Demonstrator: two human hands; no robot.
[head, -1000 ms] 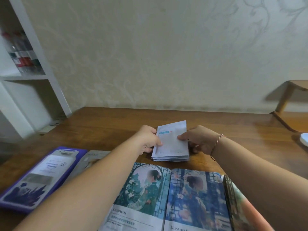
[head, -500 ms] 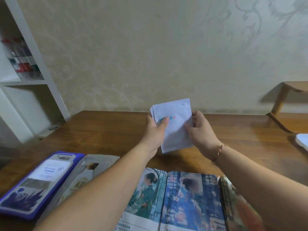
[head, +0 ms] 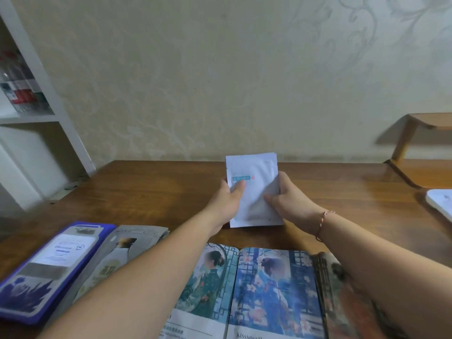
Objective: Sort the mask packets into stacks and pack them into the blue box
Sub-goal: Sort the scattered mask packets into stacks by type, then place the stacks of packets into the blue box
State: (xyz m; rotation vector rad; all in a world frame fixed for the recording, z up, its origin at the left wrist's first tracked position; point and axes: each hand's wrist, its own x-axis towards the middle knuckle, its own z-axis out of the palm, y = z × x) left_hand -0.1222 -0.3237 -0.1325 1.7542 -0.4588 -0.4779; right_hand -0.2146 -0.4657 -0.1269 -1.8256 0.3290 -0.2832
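I hold a stack of white mask packets upright above the middle of the desk, its bottom edge close to the wood; whether it touches I cannot tell. My left hand grips its left edge, thumb curled across the front just under the small blue label. My right hand grips the right edge, thumb pressed on the front and fingers wrapped behind. Nearer to me, flat on the desk, lie a green illustrated packet and a blue illustrated packet side by side, touching. To their left lie a grey packet and the blue box.
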